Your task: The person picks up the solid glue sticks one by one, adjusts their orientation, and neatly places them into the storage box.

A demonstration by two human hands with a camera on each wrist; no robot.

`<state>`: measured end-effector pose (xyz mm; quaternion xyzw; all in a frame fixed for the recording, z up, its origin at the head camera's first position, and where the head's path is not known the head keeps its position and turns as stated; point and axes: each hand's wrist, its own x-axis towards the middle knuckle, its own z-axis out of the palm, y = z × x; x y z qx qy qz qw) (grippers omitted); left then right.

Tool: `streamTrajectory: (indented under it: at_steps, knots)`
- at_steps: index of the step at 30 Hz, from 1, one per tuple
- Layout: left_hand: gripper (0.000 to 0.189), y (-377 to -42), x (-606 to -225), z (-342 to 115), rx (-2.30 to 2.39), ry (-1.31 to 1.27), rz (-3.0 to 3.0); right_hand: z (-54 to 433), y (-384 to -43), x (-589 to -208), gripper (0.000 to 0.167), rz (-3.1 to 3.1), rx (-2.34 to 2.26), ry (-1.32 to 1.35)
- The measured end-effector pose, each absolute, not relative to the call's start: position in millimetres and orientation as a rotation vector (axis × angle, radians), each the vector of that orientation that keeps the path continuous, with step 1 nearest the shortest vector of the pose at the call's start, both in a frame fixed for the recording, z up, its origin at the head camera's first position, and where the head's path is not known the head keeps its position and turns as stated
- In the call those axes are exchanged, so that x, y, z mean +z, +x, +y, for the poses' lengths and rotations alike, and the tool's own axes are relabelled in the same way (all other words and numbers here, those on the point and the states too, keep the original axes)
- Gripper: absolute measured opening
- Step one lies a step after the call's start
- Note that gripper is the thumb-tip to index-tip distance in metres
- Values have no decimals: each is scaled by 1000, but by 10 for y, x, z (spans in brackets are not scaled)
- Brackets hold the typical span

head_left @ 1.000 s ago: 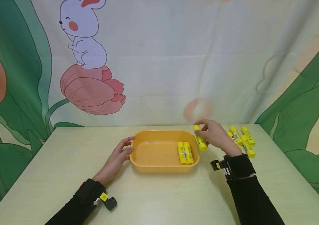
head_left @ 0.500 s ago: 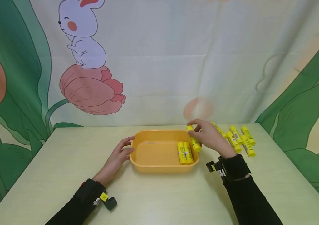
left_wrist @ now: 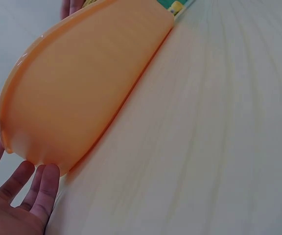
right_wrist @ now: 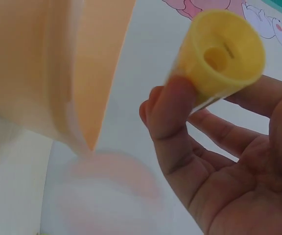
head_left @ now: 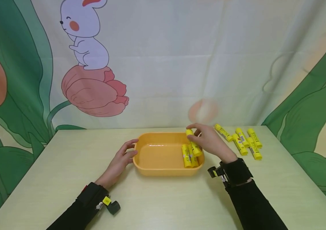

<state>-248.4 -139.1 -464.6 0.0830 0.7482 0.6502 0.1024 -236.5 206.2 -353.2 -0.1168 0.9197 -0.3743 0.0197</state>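
In the head view, an orange-yellow plastic tray (head_left: pixel 151 172) sits on the table. My left hand (head_left: pixel 120 161) is at its left end, and in the left wrist view the fingertips touch the outer wall. My right hand (head_left: pixel 210 140) pinches a yellow glue stick (head_left: pixel 193 143) between thumb and fingers, tilted over the tray's right end. Its hollow round end (right_wrist: pixel 229 46) faces the right wrist camera. Beneath it, two glue sticks lie side by side in the tray: one (head_left: pixel 186 156) in plain sight, the other (head_left: pixel 193 162) partly covered by the held one.
Several more yellow glue sticks (head_left: pixel 240 144) lie loose on the table right of the tray, behind the right wrist; one (head_left: pixel 223 133) is set nearer the tray. A printed cloth (head_left: pixel 163 64) hangs along the table's back edge.
My right hand has carried the glue stick leftward, from beside the tray's right rim to above the glue sticks inside. The left hand and tray have stayed in place.
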Motion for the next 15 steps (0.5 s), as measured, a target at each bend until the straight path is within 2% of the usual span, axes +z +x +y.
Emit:
streamTrajectory:
  at_steps: [15]
  knots:
    - [50,-2494,-4662,-1394,1936,268,2200,2019,-2388,-3520,41,2806,-1095,-407]
